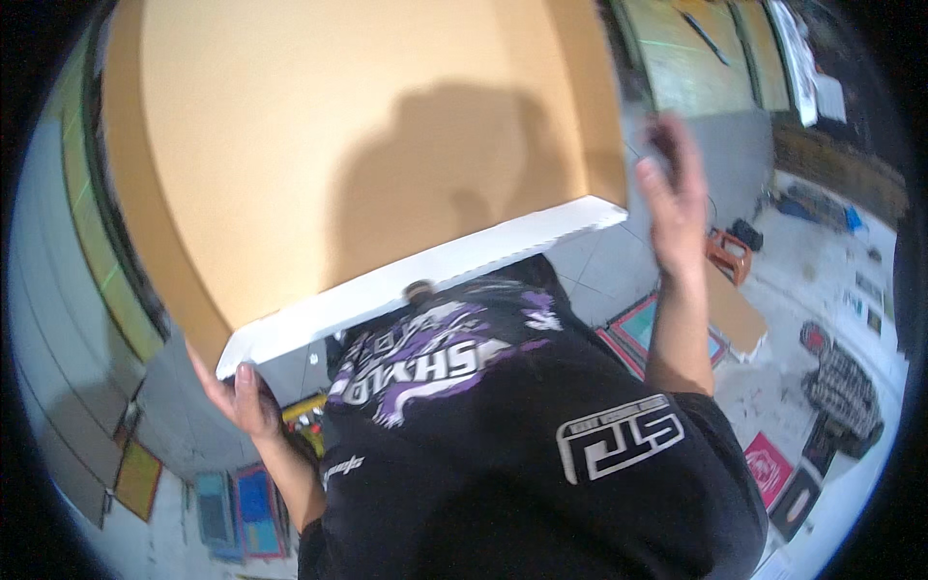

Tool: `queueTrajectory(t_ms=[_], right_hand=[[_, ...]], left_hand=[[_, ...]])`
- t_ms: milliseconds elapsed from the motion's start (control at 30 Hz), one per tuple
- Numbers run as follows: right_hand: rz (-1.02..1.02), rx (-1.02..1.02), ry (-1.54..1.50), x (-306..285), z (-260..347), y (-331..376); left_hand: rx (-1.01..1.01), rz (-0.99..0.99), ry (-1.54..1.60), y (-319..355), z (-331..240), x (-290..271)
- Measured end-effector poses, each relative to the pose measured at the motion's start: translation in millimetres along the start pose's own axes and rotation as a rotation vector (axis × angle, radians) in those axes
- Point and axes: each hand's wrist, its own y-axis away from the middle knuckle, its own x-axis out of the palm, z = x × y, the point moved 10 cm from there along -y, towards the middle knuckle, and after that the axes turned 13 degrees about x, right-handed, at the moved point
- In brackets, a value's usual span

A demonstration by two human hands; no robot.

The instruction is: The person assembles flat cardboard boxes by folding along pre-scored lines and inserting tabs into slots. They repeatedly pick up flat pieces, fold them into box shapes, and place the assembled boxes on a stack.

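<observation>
A large flat tan board [319, 145] with a white near edge [416, 280] fills the upper middle of the view, tilted down to the left. My left hand [242, 401] grips its lower left corner from beneath. Off the board's right edge, my right hand [672, 193] is raised and blurred, fingers apart, holding nothing. A shadow of a head and shoulders falls on the board. My black shirt with purple and white print [522, 435] fills the lower middle.
The pale floor to the right holds an orange stool [727, 253], a brown cardboard piece [735, 314], coloured framed panels [628, 329] and dark bundles [846, 387]. More framed panels [242, 512] lie at lower left. Green-tinted panels [696, 58] stand at the upper right.
</observation>
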Motion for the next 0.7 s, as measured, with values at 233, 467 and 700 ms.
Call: queueTrajectory(t_ms=[233,467,700], right_hand=[[0.454,0.303,-0.650,64.1,-59.0,39.0],[0.427,0.037,-0.218,46.2,-22.1,14.1],[0.193,0.093,0.043,20.4,5.4,-13.9]], left_hand=[[-0.002,-0.054,-0.055,8.2,27.3,-24.9],[0.059,0.167,0.035,-22.2,-13.6,21.2],[0.133,0.353,0.054,-81.3,-61.7,69.7]])
